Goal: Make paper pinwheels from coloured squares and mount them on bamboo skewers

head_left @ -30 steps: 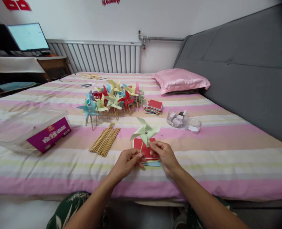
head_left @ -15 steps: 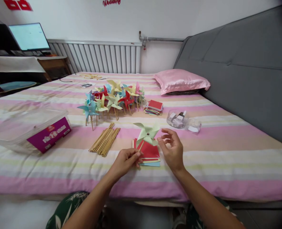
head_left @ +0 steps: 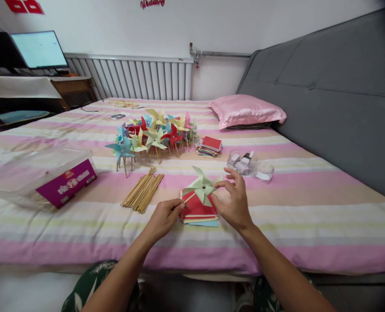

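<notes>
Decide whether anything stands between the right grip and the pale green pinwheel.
Nothing visible: the right grip is at the pale green pinwheel; the left grip holds its stick. Red paper lies below, not between.

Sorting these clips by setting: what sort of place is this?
Most likely a bedroom at home: a pink pillow on striped bedding, beside a padded grey headboard.

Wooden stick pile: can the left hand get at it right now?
Probably yes: the left hand is close by, with no object visible between it and the wooden stick pile. But it's holding the pale green pinwheel by its stick, so may need freeing first.
</notes>
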A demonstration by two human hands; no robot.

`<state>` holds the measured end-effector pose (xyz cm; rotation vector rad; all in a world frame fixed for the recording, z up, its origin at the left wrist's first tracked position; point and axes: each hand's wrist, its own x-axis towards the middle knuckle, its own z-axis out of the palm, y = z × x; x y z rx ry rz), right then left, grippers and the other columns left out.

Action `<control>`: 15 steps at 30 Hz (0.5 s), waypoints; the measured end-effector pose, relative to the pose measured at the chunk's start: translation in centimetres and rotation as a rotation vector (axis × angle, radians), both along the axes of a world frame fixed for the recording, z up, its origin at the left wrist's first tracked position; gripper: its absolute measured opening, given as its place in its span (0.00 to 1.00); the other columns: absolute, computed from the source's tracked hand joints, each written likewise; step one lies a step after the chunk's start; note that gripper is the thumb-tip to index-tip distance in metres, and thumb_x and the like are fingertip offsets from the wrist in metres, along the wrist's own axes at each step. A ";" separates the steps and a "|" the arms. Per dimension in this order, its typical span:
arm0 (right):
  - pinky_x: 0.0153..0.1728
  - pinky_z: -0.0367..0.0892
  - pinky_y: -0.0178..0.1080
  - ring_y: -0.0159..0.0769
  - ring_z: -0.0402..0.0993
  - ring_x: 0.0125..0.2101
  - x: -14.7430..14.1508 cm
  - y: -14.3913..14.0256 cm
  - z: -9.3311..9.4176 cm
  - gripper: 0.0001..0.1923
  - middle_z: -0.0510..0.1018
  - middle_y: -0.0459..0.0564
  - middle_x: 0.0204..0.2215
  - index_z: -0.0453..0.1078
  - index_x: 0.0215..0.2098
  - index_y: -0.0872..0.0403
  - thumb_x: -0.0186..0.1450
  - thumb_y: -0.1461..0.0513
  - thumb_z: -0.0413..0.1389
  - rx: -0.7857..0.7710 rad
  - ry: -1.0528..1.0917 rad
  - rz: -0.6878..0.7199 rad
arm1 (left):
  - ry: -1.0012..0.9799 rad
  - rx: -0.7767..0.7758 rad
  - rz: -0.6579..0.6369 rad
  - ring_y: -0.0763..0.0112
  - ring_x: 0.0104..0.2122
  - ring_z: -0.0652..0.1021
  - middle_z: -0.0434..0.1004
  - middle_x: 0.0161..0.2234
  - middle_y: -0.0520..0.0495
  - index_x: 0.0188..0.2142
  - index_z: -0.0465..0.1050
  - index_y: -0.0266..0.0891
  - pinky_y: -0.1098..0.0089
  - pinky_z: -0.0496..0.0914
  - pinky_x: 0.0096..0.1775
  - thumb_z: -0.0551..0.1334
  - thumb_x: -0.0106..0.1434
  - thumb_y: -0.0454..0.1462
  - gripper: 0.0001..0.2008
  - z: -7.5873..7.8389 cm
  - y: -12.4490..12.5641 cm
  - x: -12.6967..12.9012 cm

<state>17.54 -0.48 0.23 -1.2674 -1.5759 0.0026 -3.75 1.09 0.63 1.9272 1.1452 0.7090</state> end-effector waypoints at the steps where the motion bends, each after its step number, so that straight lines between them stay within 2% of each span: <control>1: 0.47 0.63 0.51 0.47 0.62 0.49 0.1 0.0 0.0 0.07 0.62 0.56 0.54 0.71 0.32 0.53 0.53 0.65 0.61 -0.016 0.002 0.024 | -0.004 0.009 0.004 0.73 0.22 0.66 0.66 0.20 0.53 0.26 0.72 0.35 0.74 0.58 0.27 0.52 0.63 0.41 0.16 0.1 0.1 -0.1; 7: 0.49 0.60 0.53 0.48 0.59 0.52 0.3 0.4 -0.3 0.06 0.65 0.52 0.56 0.75 0.28 0.49 0.54 0.57 0.63 -0.085 0.081 0.138 | -0.013 0.013 -0.007 0.73 0.25 0.66 0.71 0.25 0.50 0.32 0.74 0.34 0.74 0.59 0.29 0.51 0.63 0.42 0.16 0.5 0.2 -0.6; 10: 0.51 0.59 0.54 0.48 0.59 0.53 0.3 0.5 -0.4 0.05 0.66 0.52 0.56 0.77 0.28 0.49 0.54 0.57 0.63 -0.053 0.100 0.177 | -0.014 -0.012 -0.044 0.72 0.26 0.67 0.72 0.26 0.50 0.32 0.74 0.33 0.74 0.60 0.30 0.51 0.64 0.42 0.17 0.7 0.1 -0.6; 15: 0.47 0.64 0.51 0.47 0.59 0.54 0.3 0.4 -0.3 0.04 0.66 0.52 0.57 0.76 0.28 0.49 0.56 0.57 0.62 -0.048 0.106 0.227 | -0.026 -0.018 -0.077 0.68 0.32 0.72 0.75 0.30 0.47 0.33 0.74 0.33 0.72 0.63 0.34 0.51 0.64 0.41 0.17 0.9 0.0 -0.6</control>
